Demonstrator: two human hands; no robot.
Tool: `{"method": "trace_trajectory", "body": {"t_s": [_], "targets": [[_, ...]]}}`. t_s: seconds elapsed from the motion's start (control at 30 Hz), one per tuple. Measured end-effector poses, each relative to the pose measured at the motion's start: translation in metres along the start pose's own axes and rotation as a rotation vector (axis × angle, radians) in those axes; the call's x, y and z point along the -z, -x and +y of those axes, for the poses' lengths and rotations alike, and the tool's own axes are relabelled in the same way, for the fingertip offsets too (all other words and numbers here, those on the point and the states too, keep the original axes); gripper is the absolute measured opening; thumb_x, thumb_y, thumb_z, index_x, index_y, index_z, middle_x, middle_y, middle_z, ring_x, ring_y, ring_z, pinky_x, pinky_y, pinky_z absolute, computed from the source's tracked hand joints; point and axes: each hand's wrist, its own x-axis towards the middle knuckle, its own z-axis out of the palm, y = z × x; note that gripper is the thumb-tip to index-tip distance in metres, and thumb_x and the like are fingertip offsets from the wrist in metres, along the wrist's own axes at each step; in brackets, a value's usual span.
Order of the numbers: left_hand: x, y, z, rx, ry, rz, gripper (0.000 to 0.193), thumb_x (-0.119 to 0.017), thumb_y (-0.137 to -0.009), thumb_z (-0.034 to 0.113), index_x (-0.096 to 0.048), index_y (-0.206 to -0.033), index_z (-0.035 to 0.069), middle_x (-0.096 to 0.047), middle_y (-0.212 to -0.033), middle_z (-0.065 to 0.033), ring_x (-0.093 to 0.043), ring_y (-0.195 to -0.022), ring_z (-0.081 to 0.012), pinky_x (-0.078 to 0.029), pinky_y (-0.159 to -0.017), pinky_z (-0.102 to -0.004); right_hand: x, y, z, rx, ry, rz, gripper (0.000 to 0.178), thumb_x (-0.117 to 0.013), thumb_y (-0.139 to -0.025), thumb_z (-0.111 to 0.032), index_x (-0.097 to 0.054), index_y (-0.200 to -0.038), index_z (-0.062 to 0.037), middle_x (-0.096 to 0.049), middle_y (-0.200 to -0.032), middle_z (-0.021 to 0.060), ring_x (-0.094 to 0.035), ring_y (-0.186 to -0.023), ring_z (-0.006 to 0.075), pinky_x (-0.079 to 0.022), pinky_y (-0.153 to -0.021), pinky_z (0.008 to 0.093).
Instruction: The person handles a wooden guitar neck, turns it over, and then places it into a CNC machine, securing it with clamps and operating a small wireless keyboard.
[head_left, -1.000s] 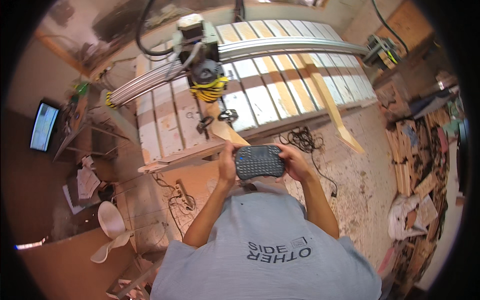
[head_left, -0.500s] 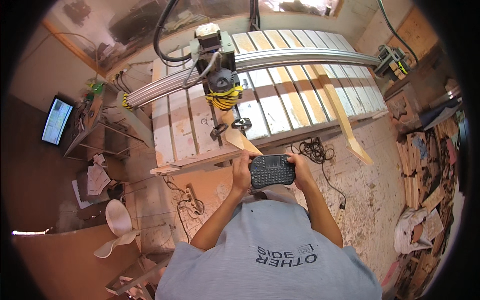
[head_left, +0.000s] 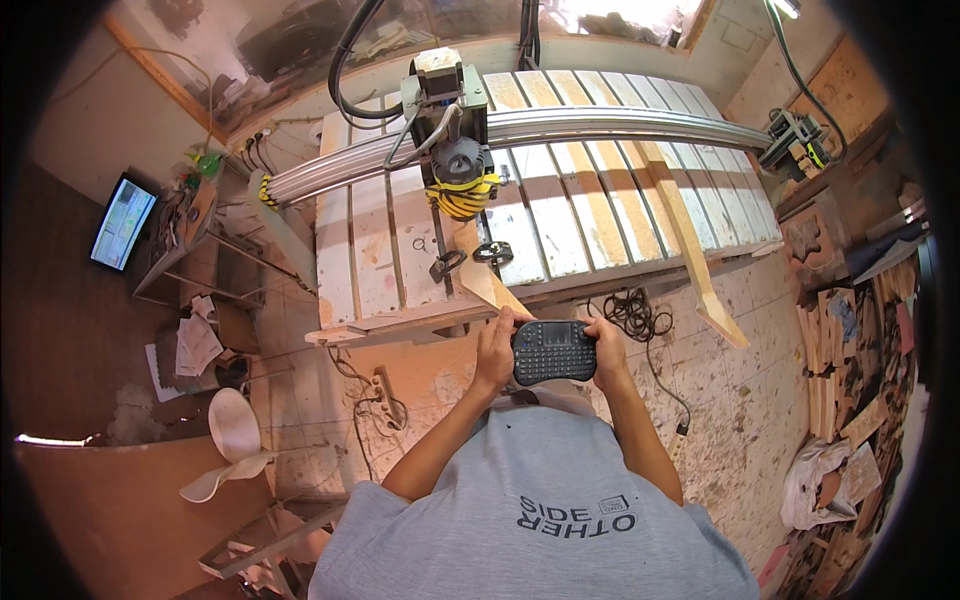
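Note:
A small black handheld keyboard [head_left: 555,355] is held level in front of my body, its keys facing up. My left hand [head_left: 495,352] grips its left end, and my right hand [head_left: 608,352] grips the right end, thumbs near the upper corners. Just beyond the keyboard, a wooden piece [head_left: 485,283] juts over the near edge of the slatted machine table [head_left: 375,255]. Two black clamps [head_left: 493,253] sit beside that piece. Above it stands the CNC router spindle [head_left: 460,165], wrapped in yellow-and-black striped material.
A metal gantry rail [head_left: 620,122] spans the table. To the right, a long wooden leg-like piece [head_left: 680,225] overhangs the edge. Coiled black cable [head_left: 637,315] and a power strip [head_left: 388,392] lie on the floor. A lit monitor [head_left: 124,222] stands left; stacked wood scraps [head_left: 830,350] line the right.
The view has shifted slightly, so the table and router appear a little further right. Both hands still hold the keyboard, which also appears slightly lower and further right.

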Motion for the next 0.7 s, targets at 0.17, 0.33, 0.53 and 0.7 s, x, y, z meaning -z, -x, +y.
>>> {"method": "trace_trajectory", "body": {"t_s": [0.17, 0.33, 0.53, 0.7], "targets": [[0.001, 0.001, -0.005, 0.0, 0.004, 0.006, 0.059, -0.033, -0.112, 0.04, -0.07, -0.101, -0.005, -0.071, -0.088, -0.0087, -0.065, -0.077, -0.013, -0.052, -0.075, -0.0265, -0.003, 0.006, -0.006, -0.035, -0.005, 0.007, 0.042, -0.043, -0.084, -0.018, -0.066, -0.106, 0.0085, -0.069, -0.088, 0.0114, -0.065, -0.074, 0.0183, -0.054, -0.072, 0.0298], [-0.003, 0.003, 0.008, 0.072, 0.031, 0.032, 0.041, -0.045, -0.109, 0.03, -0.07, -0.106, -0.002, -0.069, -0.089, -0.0064, -0.063, -0.081, -0.0111, -0.05, -0.074, -0.0251, 0.007, 0.007, -0.008, -0.05, -0.101, 0.018, 0.036, -0.047, -0.085, -0.018, -0.067, -0.101, 0.0069, -0.066, -0.087, 0.0101, -0.061, -0.077, 0.0176, -0.05, -0.072, 0.0302], [-0.005, 0.028, 0.13, -0.391, -0.051, -0.292, 0.038, -0.057, -0.101, 0.032, -0.069, -0.117, 0.0, -0.066, -0.107, -0.0121, -0.064, -0.088, -0.0145, -0.053, -0.072, -0.0291, 0.025, 0.012, -0.013, -0.057, -0.154, 0.051, 0.04, -0.046, -0.082, -0.019, -0.066, -0.104, 0.0073, -0.069, -0.091, 0.0126, -0.065, -0.079, 0.0203, -0.053, -0.074, 0.0308], [-0.029, 0.058, 0.206, -0.634, 0.477, -0.879, 0.047, -0.068, -0.091, 0.033, -0.07, -0.123, -0.001, -0.066, -0.113, -0.0198, -0.066, -0.09, -0.0243, -0.055, -0.077, -0.0336, 0.023, 0.012, -0.018, -0.097, -0.136, -0.028, 0.04, -0.044, -0.083, -0.02, -0.066, -0.104, 0.0052, -0.068, -0.088, 0.0118, -0.064, -0.075, 0.0205, -0.053, -0.072, 0.0306]]}}
